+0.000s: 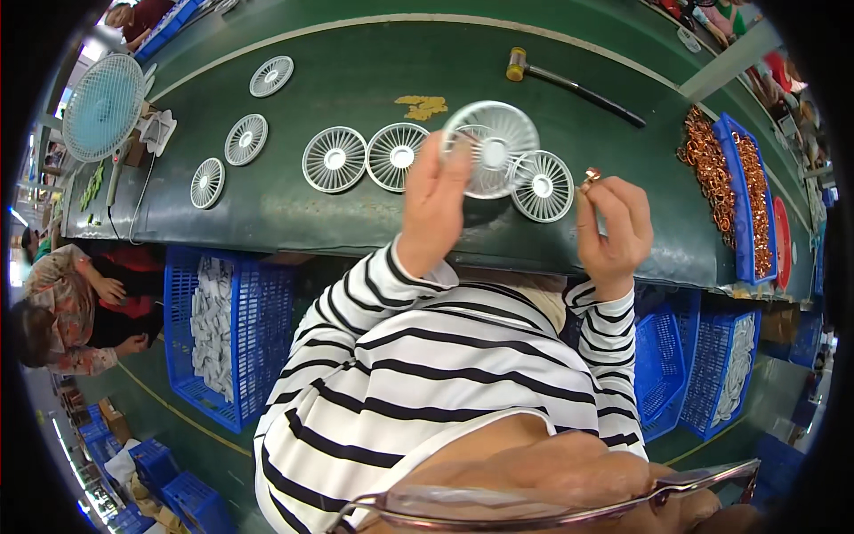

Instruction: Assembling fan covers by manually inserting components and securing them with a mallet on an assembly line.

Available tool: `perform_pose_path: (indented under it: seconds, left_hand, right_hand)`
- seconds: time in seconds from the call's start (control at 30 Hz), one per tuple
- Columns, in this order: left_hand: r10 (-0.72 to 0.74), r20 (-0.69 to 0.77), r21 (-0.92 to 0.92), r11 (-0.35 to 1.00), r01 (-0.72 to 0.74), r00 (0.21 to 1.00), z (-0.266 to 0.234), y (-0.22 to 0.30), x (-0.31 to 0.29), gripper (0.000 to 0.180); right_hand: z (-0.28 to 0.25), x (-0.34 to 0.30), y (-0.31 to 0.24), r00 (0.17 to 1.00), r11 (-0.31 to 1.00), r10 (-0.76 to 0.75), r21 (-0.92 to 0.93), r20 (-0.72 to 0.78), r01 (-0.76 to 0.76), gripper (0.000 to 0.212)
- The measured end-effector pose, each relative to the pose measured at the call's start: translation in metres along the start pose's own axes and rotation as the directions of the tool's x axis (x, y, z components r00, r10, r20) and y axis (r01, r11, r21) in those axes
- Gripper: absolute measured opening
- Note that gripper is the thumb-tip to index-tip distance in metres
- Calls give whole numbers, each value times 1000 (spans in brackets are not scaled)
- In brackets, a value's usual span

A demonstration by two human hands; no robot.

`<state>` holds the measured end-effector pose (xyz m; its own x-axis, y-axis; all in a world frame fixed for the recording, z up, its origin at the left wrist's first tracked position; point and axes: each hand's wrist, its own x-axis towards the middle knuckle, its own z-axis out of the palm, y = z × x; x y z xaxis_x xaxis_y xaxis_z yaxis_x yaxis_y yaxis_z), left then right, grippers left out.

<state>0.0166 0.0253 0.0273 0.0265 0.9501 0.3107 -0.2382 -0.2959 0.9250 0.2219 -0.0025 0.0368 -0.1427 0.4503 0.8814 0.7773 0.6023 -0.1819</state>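
Note:
My left hand [433, 200] grips a white round spoked fan grille [495, 153] by its left edge, raised above the green table and slightly blurred. Between the thumb and fingertips of my right hand [616, 230] is a small copper-coloured metal piece [592, 175]; its exact shape is too small to make out. Beneath the raised grille, just left of my right hand, another white spoked grille [543, 186] lies flat and partly covered. Two more, a middle grille [397, 157] and a left grille [334, 159], rest side by side left of my left hand.
Several more grilles [246, 140] lie farther left on the green table [294, 209]. A mallet [578, 86] with a yellow head lies at the back. Copper-coloured pieces [709, 169] are heaped beside a blue tray [735, 200]. A fan [103, 107] and a seated person [71, 303] are at left.

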Motion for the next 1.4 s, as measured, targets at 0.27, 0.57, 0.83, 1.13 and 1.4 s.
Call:
perform_pose_path:
  seconds: [0.27,0.57,0.83,1.13,1.4]
  left_hand:
    - [8,132,-19,1000,-6,991,22,-19,-6,29]
    - [5,183,211,976,-44,983,27,-22,-18,28]
    - [-129,192,-171,972,163,973,31,-34,-17,21]
    - [-199,343,-248,924,292,918,30,-16,-15,43]
    - [-354,665,-170,786,595,657,12,10,-27,47]
  right_hand:
    - [18,7,-21,995,996,-37,80,89,30,24]
    - [24,3,-29,960,980,187,23,207,-195,12]
    - [28,-6,-35,947,960,280,-38,154,-278,9]
    - [12,-10,-29,957,965,258,-84,134,-249,28]
    - [-31,-11,-18,888,931,-93,357,450,-83,26]
